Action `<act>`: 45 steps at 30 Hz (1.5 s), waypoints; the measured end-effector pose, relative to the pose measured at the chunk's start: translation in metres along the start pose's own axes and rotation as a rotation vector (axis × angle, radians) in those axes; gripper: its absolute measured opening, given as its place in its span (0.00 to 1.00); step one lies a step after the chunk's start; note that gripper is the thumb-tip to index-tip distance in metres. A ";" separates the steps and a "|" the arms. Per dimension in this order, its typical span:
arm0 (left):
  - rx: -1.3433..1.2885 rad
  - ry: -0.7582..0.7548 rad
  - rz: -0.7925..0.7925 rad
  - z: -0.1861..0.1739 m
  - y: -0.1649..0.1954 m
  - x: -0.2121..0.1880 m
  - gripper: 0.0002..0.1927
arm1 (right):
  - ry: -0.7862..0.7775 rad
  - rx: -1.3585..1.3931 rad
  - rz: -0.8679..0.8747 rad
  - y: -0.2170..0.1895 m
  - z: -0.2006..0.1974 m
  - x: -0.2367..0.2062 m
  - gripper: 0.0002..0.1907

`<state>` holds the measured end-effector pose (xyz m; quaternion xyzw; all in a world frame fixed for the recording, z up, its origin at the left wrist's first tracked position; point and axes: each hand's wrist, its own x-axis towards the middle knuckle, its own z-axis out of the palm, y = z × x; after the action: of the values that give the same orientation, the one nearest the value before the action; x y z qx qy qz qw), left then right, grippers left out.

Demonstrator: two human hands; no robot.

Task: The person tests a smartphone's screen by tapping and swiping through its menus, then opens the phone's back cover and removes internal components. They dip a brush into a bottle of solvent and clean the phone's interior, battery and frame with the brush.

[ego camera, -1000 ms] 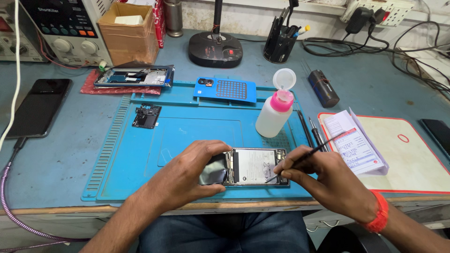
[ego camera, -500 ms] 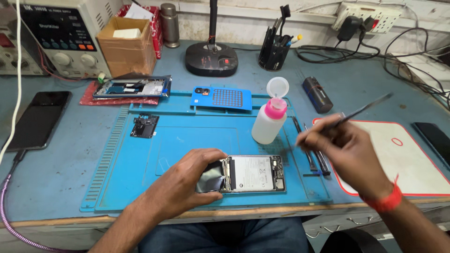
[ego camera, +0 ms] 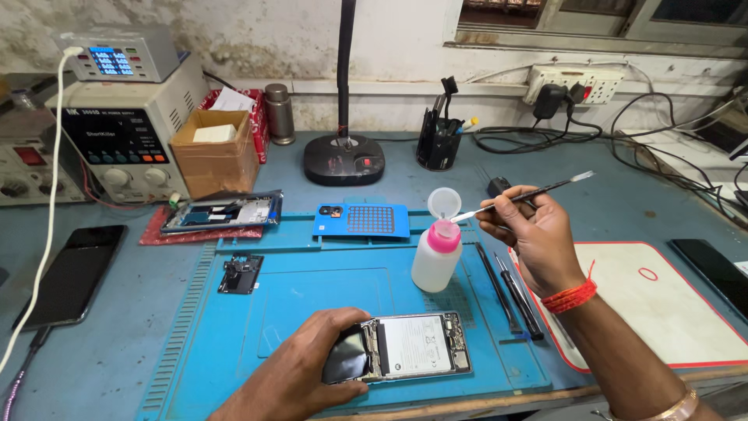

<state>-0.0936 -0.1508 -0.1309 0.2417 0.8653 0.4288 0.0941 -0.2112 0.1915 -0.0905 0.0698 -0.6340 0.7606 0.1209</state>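
My left hand [ego camera: 300, 366] is pinning down the opened phone [ego camera: 401, 347] on the blue mat [ego camera: 234, 327], while my right hand [ego camera: 534, 238] is pinching a thin metal spudger [ego camera: 522, 195], tip hovering over the pink-capped bottle [ego camera: 436, 253].

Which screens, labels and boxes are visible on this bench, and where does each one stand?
Small meter: top left, grey box, lit blue screen.
Power supply: under the meter, beige, dark display, orange buttons.
Cardboard box: right of the supply, brown, open.
Opened phone: near edge of the blue mat, under the left hand, white battery label.
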 end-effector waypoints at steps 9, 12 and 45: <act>0.033 0.049 0.112 0.006 -0.015 0.002 0.43 | -0.083 0.024 0.117 0.007 -0.014 0.011 0.05; 0.035 0.060 0.147 0.007 -0.019 0.003 0.43 | -0.061 0.052 0.224 0.014 -0.018 0.013 0.04; 0.111 0.077 0.142 0.003 -0.006 -0.003 0.43 | -0.286 -0.088 0.341 0.053 0.043 -0.077 0.08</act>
<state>-0.0918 -0.1532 -0.1381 0.2906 0.8714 0.3949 0.0167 -0.1531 0.1335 -0.1524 0.0637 -0.6798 0.7241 -0.0975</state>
